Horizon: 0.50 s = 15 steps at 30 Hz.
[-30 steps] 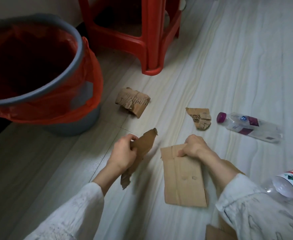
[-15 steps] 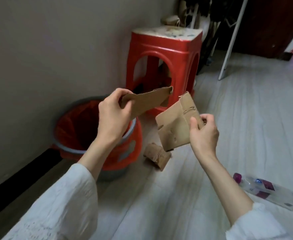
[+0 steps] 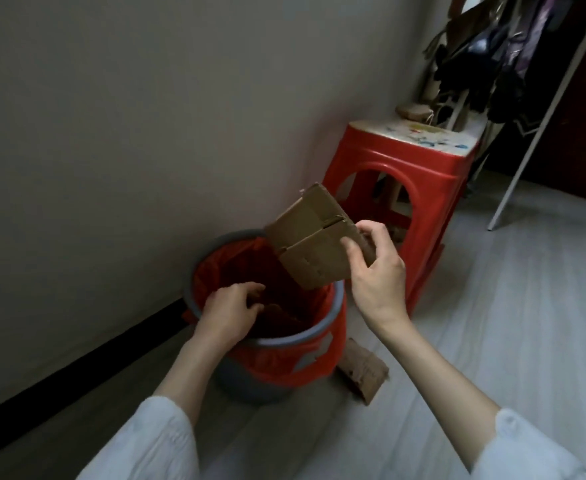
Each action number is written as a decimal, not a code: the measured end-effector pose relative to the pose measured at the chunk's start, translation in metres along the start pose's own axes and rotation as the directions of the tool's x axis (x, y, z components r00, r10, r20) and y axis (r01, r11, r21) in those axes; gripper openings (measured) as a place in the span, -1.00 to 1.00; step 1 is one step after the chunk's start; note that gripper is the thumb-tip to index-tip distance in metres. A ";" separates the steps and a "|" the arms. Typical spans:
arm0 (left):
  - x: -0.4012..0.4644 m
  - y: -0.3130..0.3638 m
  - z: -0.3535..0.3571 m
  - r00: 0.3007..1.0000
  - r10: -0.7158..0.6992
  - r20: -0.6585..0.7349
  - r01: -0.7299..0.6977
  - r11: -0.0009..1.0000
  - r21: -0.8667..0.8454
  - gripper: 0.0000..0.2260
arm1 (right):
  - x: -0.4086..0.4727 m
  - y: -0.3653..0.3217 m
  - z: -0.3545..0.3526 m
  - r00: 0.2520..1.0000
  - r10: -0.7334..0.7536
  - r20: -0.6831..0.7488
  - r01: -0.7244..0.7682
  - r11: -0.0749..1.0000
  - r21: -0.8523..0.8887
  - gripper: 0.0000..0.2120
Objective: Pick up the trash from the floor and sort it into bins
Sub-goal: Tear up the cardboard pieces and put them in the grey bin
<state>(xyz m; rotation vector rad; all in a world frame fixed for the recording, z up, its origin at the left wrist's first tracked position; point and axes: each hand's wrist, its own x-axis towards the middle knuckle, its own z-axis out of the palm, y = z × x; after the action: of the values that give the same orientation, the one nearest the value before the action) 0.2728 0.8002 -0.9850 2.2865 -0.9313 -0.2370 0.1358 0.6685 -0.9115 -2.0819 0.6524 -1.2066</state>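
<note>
Wall ahead of me, pale floor [image 3: 492, 323] under me. The red stool [image 3: 412, 188] stands by the wall, and just left of it sits the grey bin [image 3: 270, 341] with its red liner [image 3: 295, 358] folded over the rim. My right hand [image 3: 376, 271] is up above the bin's right edge, thumb and fingers pinching the folded cardboard piece [image 3: 314, 244], which tilts over the opening. My left hand [image 3: 227, 311] is down at the bin's mouth, over the near rim, fingers curled toward a dark cardboard scrap [image 3: 277, 315] inside the liner; whether I'm gripping it or have let go, I cannot tell. One more torn cardboard piece [image 3: 362, 374] lies on the floor, right against the bin's base, on its right.
</note>
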 end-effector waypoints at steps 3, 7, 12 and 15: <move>-0.004 -0.020 0.002 0.980 0.013 -0.200 -0.018 1.000 -0.020 -0.70 | 0.003 0.008 0.023 0.996 0.049 0.074 -0.045 0.997 -0.057 -0.90; -0.012 -0.040 0.010 0.949 0.073 -0.308 -0.062 0.997 0.047 -0.70 | 0.004 0.020 0.051 0.982 0.134 0.135 -0.116 0.984 -0.137 -0.89; -0.014 -0.046 0.019 0.937 0.094 -0.336 -0.068 0.994 0.089 -0.60 | 0.005 0.043 0.083 0.900 0.151 0.409 -0.021 0.952 -0.306 -0.83; -0.012 -0.047 0.021 0.929 0.061 -0.366 -0.040 0.997 0.065 -0.64 | 0.002 0.053 0.097 0.838 0.239 0.490 -0.055 0.932 -0.359 -0.81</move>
<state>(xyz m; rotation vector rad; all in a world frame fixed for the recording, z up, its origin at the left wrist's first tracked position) 0.2821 0.8227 -1.0315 2.2476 -0.8052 0.2388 0.2173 0.6582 -0.9862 -2.4416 0.7687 -0.4045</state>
